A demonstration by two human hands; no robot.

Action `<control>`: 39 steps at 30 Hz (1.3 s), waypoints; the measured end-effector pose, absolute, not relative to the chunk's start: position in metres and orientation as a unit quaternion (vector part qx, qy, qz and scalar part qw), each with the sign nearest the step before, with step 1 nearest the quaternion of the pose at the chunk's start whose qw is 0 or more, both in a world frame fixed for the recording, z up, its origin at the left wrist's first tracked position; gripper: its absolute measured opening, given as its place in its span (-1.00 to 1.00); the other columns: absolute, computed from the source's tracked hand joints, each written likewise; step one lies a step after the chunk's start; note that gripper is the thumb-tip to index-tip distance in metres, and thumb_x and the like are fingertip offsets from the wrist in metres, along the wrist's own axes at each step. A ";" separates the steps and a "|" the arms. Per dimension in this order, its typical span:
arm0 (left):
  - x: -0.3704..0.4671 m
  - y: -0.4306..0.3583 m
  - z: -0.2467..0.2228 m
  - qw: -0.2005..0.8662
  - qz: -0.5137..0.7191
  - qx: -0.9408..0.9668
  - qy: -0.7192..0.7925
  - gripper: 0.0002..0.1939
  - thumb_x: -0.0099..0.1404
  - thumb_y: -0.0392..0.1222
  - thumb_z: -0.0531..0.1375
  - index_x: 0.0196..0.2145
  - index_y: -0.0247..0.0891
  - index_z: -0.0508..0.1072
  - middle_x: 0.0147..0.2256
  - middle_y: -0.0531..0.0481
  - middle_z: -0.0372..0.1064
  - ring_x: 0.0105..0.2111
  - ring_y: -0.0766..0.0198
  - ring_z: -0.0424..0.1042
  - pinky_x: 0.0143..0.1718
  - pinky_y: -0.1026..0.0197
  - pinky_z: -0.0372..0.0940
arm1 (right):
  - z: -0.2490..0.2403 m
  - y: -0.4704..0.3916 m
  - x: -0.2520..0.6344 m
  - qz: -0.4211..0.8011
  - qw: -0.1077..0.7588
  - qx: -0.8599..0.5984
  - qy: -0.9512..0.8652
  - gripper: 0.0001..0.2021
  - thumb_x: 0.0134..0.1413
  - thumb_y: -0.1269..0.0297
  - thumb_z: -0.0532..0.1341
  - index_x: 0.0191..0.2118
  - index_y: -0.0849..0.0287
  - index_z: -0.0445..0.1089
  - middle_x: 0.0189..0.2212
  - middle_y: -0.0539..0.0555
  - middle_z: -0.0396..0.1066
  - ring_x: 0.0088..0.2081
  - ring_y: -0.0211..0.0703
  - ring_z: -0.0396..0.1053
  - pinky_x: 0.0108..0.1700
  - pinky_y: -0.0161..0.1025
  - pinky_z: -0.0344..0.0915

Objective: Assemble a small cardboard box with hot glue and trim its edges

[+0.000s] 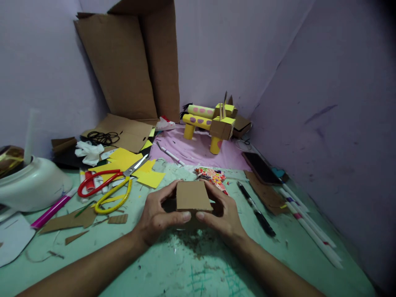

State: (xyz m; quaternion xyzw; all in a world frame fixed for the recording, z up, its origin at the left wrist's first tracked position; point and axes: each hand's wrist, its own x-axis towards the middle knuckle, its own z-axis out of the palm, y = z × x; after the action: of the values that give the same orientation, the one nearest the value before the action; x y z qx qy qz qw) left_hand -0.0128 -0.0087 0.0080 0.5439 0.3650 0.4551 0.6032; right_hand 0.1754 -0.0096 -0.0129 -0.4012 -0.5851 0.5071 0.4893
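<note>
Boxy brown cardboard piece [193, 196] held between both hands
Left hand [159, 212] grips one side, right hand [222, 210] the other — thumbs just under its near top edge. Most elbow room's on the crumb-strewn green tabletop [167, 274] nearer than the hands — red-and-yellow-handled metal scissors [127, 179] sit off left, a slim black pen [255, 208] just right.

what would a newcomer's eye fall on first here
Probably the square-topped cardboard piece at centre, held between the left hand and right hand. Next, the large scissors with red and yellow handles, lying to the left. Behind, the spotted yellow figures by the pink cloth also stand out.
</note>
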 end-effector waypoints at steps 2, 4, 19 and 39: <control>-0.013 -0.009 0.009 0.603 0.455 0.545 0.364 -0.43 -0.07 -0.18 0.40 -0.04 -0.20 0.49 -0.21 0.07 0.52 -0.14 0.09 0.43 -0.15 0.22 0.29 | -0.013 -0.010 0.175 0.506 0.487 -0.397 -0.591 -0.39 -0.24 0.20 0.41 0.05 0.09 0.37 -0.06 0.12 0.45 -0.03 0.11 0.42 -0.16 -0.09 0.46; -0.013 -0.008 0.010 0.602 0.454 0.548 0.363 -0.46 -0.06 -0.18 0.40 -0.06 -0.20 0.49 -0.22 0.07 0.52 -0.15 0.10 0.43 -0.16 0.23 0.29 | -0.011 -0.010 0.175 0.502 0.489 -0.397 -0.592 -0.40 -0.24 0.21 0.41 0.04 0.09 0.38 -0.08 0.10 0.46 -0.05 0.10 0.43 -0.17 -0.12 0.45; -0.007 -0.007 0.001 0.607 0.452 0.495 0.427 -0.21 -0.05 -0.07 0.39 0.12 -0.22 0.23 -0.14 -0.13 0.50 -0.13 -0.03 0.47 -0.16 0.06 0.37 | -0.001 -0.008 0.172 0.609 0.466 -0.402 -0.501 -0.64 -0.21 0.14 0.38 -0.22 0.17 0.48 -0.34 0.06 0.52 -0.32 -0.06 0.45 -0.31 -0.23 0.36; -0.010 -0.012 0.000 0.563 0.493 0.524 0.407 -0.59 -0.17 -0.20 0.42 -0.28 -0.23 0.55 -0.10 -0.11 0.43 -0.16 0.04 0.46 -0.17 0.06 0.37 | -0.004 -0.009 0.172 0.545 0.451 -0.436 -0.556 -0.46 -0.26 0.13 0.42 -0.04 0.12 0.47 -0.09 0.16 0.55 -0.06 0.18 0.47 -0.06 0.01 0.41</control>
State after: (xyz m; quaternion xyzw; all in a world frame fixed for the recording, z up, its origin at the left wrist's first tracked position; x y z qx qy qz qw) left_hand -0.0102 -0.0119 -0.0001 0.5245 0.4072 0.4925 0.5626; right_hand 0.1720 -0.0093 -0.0040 -0.4365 -0.5563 0.5450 0.4505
